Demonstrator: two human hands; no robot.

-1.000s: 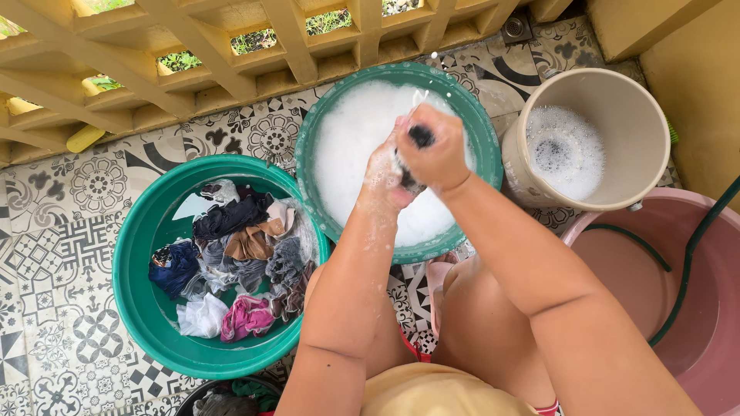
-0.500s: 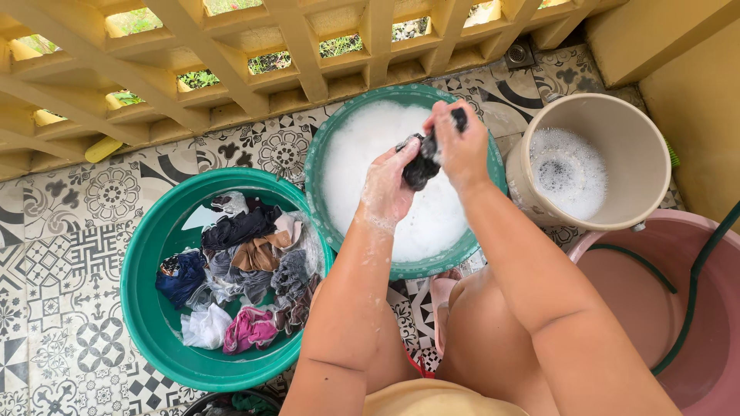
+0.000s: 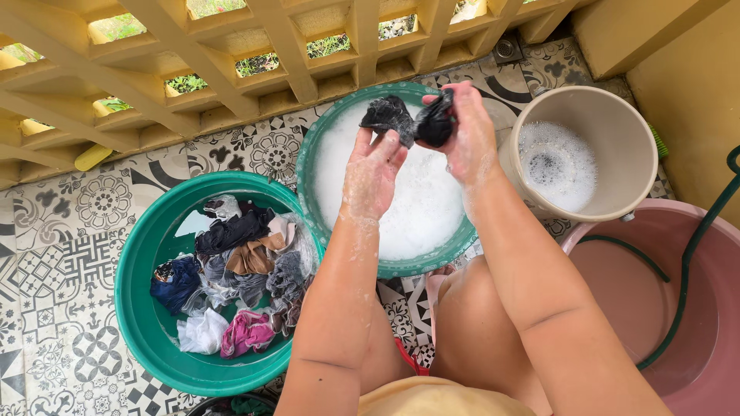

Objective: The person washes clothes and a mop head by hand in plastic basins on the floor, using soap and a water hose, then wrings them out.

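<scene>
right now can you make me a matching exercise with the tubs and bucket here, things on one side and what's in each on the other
Things:
1. green basin nearest the lattice
2. green basin on the left
3. beige bucket
4. pink tub

Contents:
a. a green hose
b. mixed clothes, no suds
c. a small patch of foam at the bottom
d. thick white suds under both hands

Pairs: 1-d, 2-b, 3-c, 4-a

Home washing yard: patterned tiles (image 3: 54, 254), sudsy basins (image 3: 401, 266).
</scene>
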